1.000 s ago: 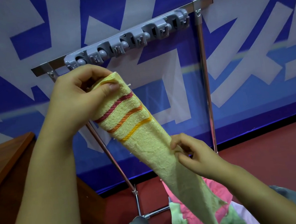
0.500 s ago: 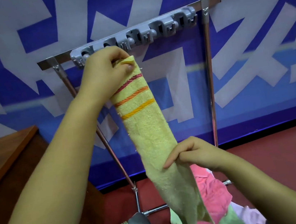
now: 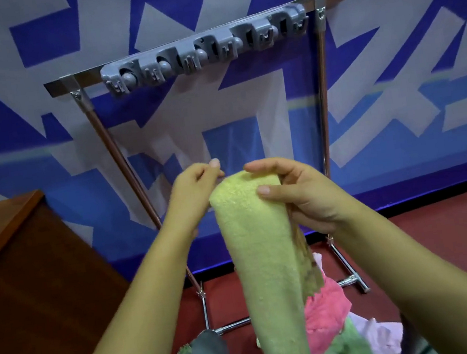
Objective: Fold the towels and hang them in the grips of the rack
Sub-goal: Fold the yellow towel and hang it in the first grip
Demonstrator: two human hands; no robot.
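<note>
There is a single view, from a wide-angle camera worn on the person's head. It looks forward and somewhat down, close over the person's own forearms, which rise from the bottom edge. The chrome tubular rack with a grey plastic strip of grips (image 3: 204, 51) stands a little farther off, tilted in the picture, before a blue and white patterned wall (image 3: 423, 92). A brown wooden cabinet (image 3: 15, 265) lies near left, and red floor (image 3: 442, 238) right.

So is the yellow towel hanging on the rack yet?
Not yet. The yellow towel is folded into a long strip, gripped by the right hand, well below the rack's grey grips, which hold nothing.
</note>
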